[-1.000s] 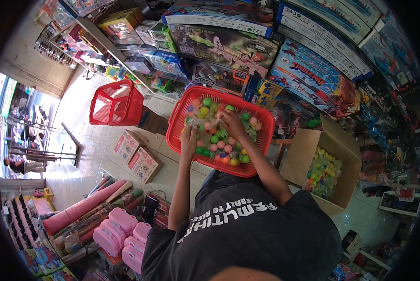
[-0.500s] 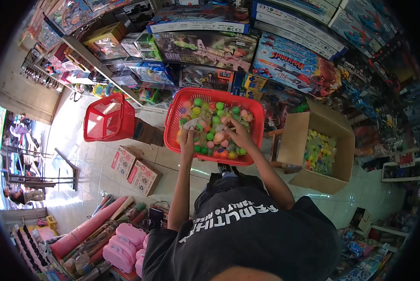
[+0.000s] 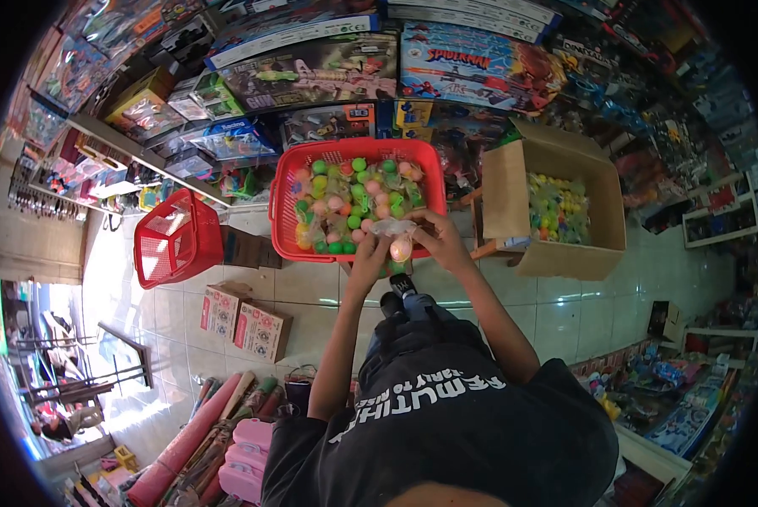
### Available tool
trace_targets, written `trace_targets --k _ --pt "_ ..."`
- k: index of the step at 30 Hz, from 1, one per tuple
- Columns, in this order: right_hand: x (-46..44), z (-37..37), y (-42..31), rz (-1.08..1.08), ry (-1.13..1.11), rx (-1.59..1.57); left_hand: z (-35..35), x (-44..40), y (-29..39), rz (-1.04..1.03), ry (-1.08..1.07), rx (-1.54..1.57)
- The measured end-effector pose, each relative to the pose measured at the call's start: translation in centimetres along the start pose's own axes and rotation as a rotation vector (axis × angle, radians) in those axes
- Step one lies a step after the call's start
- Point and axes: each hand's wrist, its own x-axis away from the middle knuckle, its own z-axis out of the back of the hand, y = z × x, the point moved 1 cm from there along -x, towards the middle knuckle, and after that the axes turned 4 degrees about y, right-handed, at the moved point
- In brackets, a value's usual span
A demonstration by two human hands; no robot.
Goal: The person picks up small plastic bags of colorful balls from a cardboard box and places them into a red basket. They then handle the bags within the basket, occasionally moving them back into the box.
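Observation:
A red plastic basket (image 3: 277,203) holds many small bagged balls in green, pink, yellow and orange. At its near edge, both of my hands pinch the upper part of a clear plastic bag (image 3: 389,226). A pale pinkish ball (image 3: 402,248) hangs in the bag between them. My left hand (image 3: 369,260) is closed at the bag's left side, and my right hand (image 3: 443,243) grips its right side with thumb and fingers. Fine finger detail is too small to make out.
A cardboard box (image 3: 504,198) with more bagged balls stands on the right. On the left are an empty red shopping basket (image 3: 179,239) and printed cartons (image 3: 260,331) on the floor. Shelves of boxed toys (image 3: 480,72) rise ahead; pink cases (image 3: 245,460) sit behind left.
Both hands have drawn back from over the balls to the basket's near edge, bringing the bagged ball toward my body. The camera view has shifted slightly.

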Motion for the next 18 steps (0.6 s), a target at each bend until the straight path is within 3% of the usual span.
trace_targets --k 3,10,13,18 --pt "1.7 1.1 -0.4 -0.007 0.059 -0.042 -1.8 1.1 0.6 0.244 -0.147 0.229" --pt "4.8 4.3 0.5 0.077 0.18 -0.097 -5.2 1.9 1.0 0.204 -0.525 0.167" --pt "6.7 5.9 -0.2 0.077 0.206 -0.116 -7.3 2.4 2.0 0.295 -0.602 0.178" --pt "9.8 9.7 -0.3 0.031 0.283 -0.146 -12.1 3.1 2.2 0.27 -0.648 0.092"
